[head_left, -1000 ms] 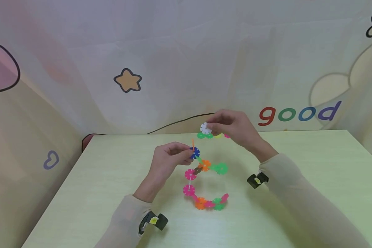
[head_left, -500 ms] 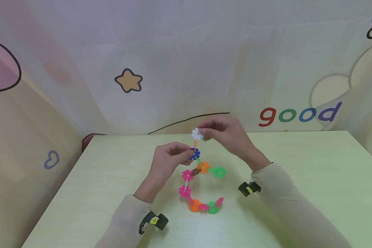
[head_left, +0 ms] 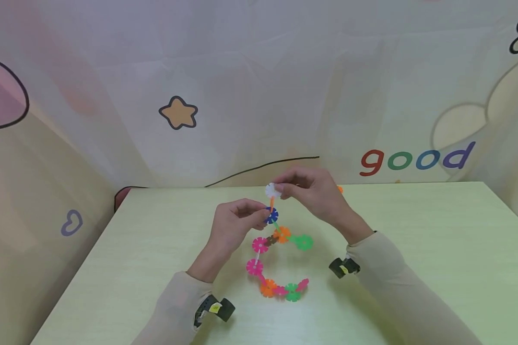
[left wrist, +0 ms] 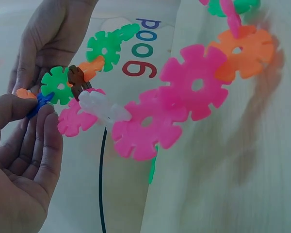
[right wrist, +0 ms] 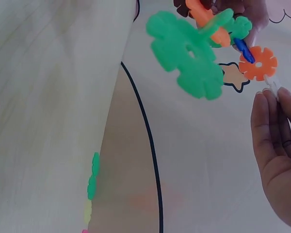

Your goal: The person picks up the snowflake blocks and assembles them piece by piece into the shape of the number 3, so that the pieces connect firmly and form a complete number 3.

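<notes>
Pale green table (head_left: 414, 249), cartoon backdrop (head_left: 177, 112)

The head view looks forward and down from above both hands, taking in the whole worktop (head_left: 414, 249) and the curtain behind. The left wrist view sits close under the left hand (left wrist: 19, 170) and faces past its fingers, so the chain of flower discs (left wrist: 150, 126) fills the frame. The right wrist view sits close below the right hand (right wrist: 276, 155), aimed past its fingertips. All three share the disc chain between the hands; both wrist views also catch the opposite hand
</notes>
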The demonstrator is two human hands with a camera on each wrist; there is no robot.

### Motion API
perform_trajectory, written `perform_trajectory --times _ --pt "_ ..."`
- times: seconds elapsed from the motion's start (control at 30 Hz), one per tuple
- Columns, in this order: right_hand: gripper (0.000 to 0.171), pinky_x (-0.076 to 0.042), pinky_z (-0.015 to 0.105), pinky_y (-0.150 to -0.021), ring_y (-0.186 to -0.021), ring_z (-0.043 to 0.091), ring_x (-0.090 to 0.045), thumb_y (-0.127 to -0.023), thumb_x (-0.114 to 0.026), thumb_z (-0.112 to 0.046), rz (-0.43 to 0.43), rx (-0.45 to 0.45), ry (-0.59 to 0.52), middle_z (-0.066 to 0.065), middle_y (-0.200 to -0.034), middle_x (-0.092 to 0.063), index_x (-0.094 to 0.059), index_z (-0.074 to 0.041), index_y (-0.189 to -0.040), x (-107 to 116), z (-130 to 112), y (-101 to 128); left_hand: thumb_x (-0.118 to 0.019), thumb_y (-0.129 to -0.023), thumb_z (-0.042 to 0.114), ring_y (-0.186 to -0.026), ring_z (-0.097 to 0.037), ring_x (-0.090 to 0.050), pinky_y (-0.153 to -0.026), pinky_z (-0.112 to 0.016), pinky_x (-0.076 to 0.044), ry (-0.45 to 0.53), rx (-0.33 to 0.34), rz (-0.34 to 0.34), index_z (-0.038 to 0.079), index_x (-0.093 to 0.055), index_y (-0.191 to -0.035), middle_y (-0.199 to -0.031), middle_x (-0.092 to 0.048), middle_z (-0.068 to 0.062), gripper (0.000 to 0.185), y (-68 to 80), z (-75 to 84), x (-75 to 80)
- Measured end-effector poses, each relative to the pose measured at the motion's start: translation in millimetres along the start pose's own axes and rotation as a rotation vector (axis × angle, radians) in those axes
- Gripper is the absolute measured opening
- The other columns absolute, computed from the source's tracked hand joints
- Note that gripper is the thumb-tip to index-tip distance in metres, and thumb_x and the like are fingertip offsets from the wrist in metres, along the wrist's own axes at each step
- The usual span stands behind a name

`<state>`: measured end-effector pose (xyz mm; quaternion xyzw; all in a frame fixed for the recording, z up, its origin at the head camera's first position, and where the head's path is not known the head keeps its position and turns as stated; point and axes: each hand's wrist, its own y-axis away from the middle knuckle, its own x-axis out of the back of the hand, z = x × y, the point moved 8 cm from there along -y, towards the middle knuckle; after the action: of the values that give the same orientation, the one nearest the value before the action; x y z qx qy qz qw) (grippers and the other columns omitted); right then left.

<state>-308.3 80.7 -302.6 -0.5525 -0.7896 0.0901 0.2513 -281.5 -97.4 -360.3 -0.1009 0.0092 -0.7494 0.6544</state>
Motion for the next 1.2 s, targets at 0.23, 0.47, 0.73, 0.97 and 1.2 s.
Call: perform_trajectory --times 0.23,0.47,0.73,0.97,1.2 --pt "0.010 -0.063 0.037 -0.082 -0.082 0.022 -0.074 -0.098 -0.076 -0.002 0.006 -0.005 0.006 0.009 -0.096 -0.076 -0.078 -0.001 -0.108 -3 2 3 -0.079 -0.097 0.009 -0.078 -0.034 -0.077 -0.078 -0.033 -0.063 -0.016 -0.010 0.010 0.000 -0.081 -0.100 -0.088 -0.078 -0.009 0.010 0.2 0.2 0.1" --pt "0.015 -0.063 0.036 -0.086 -0.087 0.025 -0.075 -0.099 -0.075 -0.004 0.007 -0.021 -0.013 0.009 -0.100 -0.076 -0.076 -0.002 -0.114 -7 5 7 -0.079 -0.097 0.009 -0.078 -0.031 -0.077 -0.081 -0.035 -0.064 0.006 -0.002 0.001 -0.001 -0.080 -0.102 -0.091 -0.078 -0.011 0.011 0.1 -2.9 0.5" --pt "0.024 -0.062 0.037 -0.090 -0.094 0.024 -0.077 -0.101 -0.073 -0.005 -0.059 -0.021 0.016 0.007 -0.109 -0.076 -0.076 -0.004 -0.125 -11 0 6 -0.077 -0.098 0.010 -0.090 -0.041 -0.076 -0.084 -0.036 -0.064 0.030 0.002 -0.024 0.000 -0.078 -0.106 -0.098 -0.078 -0.011 0.013 -0.5 -4.5 0.2" --pt "0.025 -0.062 0.042 -0.087 -0.094 0.019 -0.074 -0.102 -0.071 -0.005 -0.126 -0.001 0.114 0.002 -0.109 -0.076 -0.077 -0.007 -0.126 -13 -2 3 -0.078 -0.099 0.012 -0.092 -0.036 -0.076 -0.086 -0.035 -0.064 0.048 -0.024 -0.001 0.001 -0.078 -0.110 -0.103 -0.078 -0.010 0.016 -0.4 -0.2 2.1" --pt "0.024 -0.060 0.042 -0.086 -0.098 0.019 -0.069 -0.102 -0.071 -0.004 -0.196 0.024 0.150 -0.002 -0.107 -0.076 -0.079 -0.009 -0.123 -17 0 1 -0.077 -0.099 0.011 -0.092 -0.031 -0.077 -0.087 -0.038 -0.064 0.127 -0.027 0.011 -0.001 -0.077 -0.112 -0.104 -0.078 -0.013 0.018 -1.6 1.2 2.9"
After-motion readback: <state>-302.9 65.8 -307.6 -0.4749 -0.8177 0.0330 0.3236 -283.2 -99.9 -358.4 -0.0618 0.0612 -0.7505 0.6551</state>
